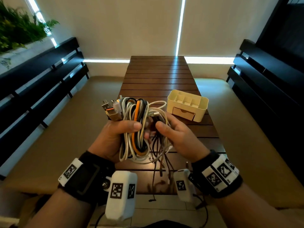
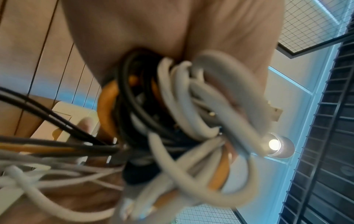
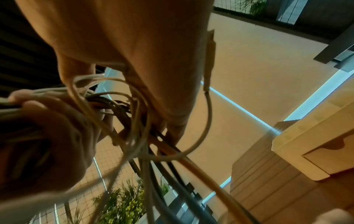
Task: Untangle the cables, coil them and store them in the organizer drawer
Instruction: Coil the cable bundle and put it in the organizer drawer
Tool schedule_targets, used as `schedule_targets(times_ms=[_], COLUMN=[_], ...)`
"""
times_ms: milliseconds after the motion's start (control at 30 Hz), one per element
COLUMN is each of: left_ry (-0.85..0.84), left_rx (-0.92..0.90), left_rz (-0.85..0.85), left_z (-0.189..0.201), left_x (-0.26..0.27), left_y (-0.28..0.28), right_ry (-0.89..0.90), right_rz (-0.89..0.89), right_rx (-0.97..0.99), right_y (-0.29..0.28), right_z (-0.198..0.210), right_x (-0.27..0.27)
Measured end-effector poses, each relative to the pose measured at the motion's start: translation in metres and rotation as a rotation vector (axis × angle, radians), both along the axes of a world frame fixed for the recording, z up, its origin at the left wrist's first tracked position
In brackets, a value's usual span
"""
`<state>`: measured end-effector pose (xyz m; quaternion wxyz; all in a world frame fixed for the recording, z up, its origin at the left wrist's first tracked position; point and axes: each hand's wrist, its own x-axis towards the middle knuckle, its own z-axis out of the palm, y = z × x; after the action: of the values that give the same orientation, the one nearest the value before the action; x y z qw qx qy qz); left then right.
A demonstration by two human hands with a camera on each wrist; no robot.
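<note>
A tangled bundle of cables (image 1: 136, 127), white, grey, black and orange, is held up above the near end of the wooden table (image 1: 158, 76). My left hand (image 1: 118, 132) grips its middle, thumb across the front; USB plugs (image 1: 110, 109) stick out above the fist. My right hand (image 1: 171, 134) holds the thinner dark and white cables (image 3: 134, 121) on the bundle's right side, and loose ends (image 1: 162, 163) hang down to the table. The left wrist view shows the looped bundle (image 2: 182, 121) close up. The cream organizer (image 1: 187, 106) stands to the right, its drawer (image 1: 183, 113) closed.
Dark benches (image 1: 41, 83) run along both sides of the table. Green plants (image 1: 18, 28) stand at the far left. A lit lamp (image 2: 277, 145) shows in the left wrist view. A thin black cord (image 1: 204, 211) trails near my right forearm.
</note>
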<state>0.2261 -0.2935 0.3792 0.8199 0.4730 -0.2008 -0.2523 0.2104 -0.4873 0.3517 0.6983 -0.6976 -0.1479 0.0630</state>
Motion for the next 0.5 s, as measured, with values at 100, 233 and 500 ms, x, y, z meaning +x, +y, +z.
schedule_targets(times_ms=[100, 233, 500], left_ry=[0.035, 0.069, 0.09], left_rx=[-0.008, 0.047, 0.156], left_rz=[0.021, 0.105, 0.27], left_z=[-0.005, -0.016, -0.032], left_x=[0.001, 0.002, -0.007], left_y=[0.005, 0.008, -0.008], right_ry=[0.048, 0.061, 0.132], right_rz=[-0.067, -0.159, -0.211], right_rx=[0.048, 0.052, 0.126], right_y=[0.009, 0.014, 0.021], right_z=[-0.002, 0.002, 0.01], right_x=[-0.004, -0.001, -0.002])
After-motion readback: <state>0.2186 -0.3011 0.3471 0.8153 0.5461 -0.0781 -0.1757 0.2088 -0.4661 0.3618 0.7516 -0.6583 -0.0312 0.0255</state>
